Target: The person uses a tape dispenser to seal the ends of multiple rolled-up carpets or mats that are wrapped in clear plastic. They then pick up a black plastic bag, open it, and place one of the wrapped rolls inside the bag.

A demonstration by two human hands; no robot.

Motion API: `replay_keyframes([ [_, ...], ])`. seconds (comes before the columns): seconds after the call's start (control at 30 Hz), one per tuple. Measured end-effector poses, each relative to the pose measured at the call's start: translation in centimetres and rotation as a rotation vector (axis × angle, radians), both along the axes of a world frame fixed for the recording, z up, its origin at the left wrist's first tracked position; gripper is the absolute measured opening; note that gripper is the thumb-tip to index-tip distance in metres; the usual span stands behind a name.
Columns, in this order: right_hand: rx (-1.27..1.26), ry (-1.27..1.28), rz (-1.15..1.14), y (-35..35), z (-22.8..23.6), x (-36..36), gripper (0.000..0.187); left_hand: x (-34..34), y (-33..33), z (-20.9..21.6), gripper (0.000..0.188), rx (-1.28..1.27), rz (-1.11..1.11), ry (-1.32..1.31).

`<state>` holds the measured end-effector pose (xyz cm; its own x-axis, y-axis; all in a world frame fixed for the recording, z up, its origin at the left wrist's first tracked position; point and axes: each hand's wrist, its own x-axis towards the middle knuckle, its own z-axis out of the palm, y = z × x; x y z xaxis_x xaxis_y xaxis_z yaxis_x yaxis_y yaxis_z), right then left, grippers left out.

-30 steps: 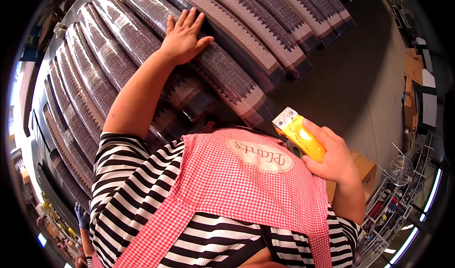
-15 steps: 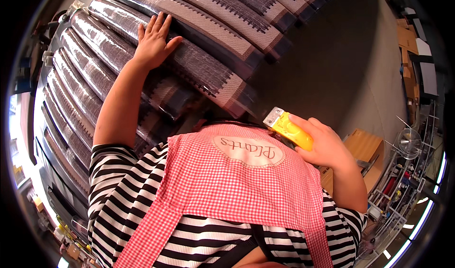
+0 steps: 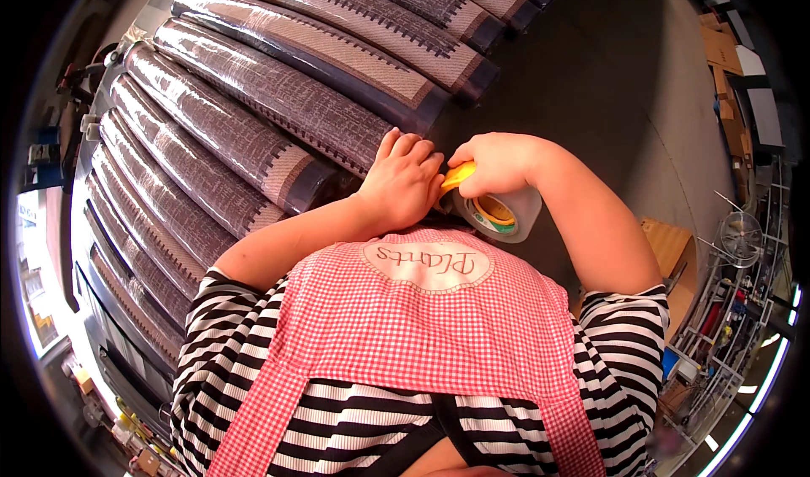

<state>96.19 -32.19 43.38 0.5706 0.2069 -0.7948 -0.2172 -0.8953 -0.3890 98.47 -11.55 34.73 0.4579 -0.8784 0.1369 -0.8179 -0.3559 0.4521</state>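
My right hand (image 3: 504, 163) grips a yellow tape dispenser (image 3: 460, 176), which carries a wide roll of clear tape (image 3: 525, 215). Just left of it, my left hand (image 3: 403, 180) lies over the near end of a rolled rug (image 3: 287, 89), its fingers extended and slightly bent. The rug is dark brown with a beige border and wrapped in shiny clear plastic. The dispenser's front is close against my left fingertips, so its cutting edge and the rug's end are mostly hidden.
Several more plastic-wrapped rolled rugs (image 3: 224, 127) lie side by side, left and beyond. Grey floor (image 3: 582, 80) stretches to the right. Cardboard boxes (image 3: 721, 51), a fan (image 3: 740, 239) and metal racks (image 3: 717, 376) stand along the right side.
My left hand has slid from the middle of the rolled rug to its near end. My right hand has brought the tape dispenser up and left beside it, turning it so the tape roll shows.
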Motion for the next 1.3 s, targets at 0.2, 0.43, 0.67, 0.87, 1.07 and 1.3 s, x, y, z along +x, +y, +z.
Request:
replay_keyframes([
  [0.2,-0.264,0.207,0.313,-3.6,-7.2,-2.2,0.048,-1.2,-1.1,-1.3,0.054,0.046,0.042,-0.181],
  [0.43,0.327,-0.045,-0.517,-12.8,-9.7,-9.4,0.066,-3.5,-2.2,-2.2,0.041,0.209,0.162,-0.388],
  [0.67,0.991,-0.312,-0.92,-16.9,-14.2,-13.0,0.068,-0.9,-2.0,4.9,0.054,0.474,0.192,0.292],
  [0.87,1.052,-0.329,-0.905,-17.7,-14.7,-11.0,0.068,4.2,-5.5,-0.8,0.059,0.147,-0.011,-0.391],
  [1.07,1.048,-0.332,-0.933,-17.9,-16.9,-11.6,0.067,5.0,-7.3,-0.4,0.046,0.435,-0.05,-0.647],
  [1.3,0.934,-0.353,-0.958,-17.8,-17.8,-12.5,0.067,4.9,-7.2,0.8,0.014,0.263,0.003,-0.663],
])
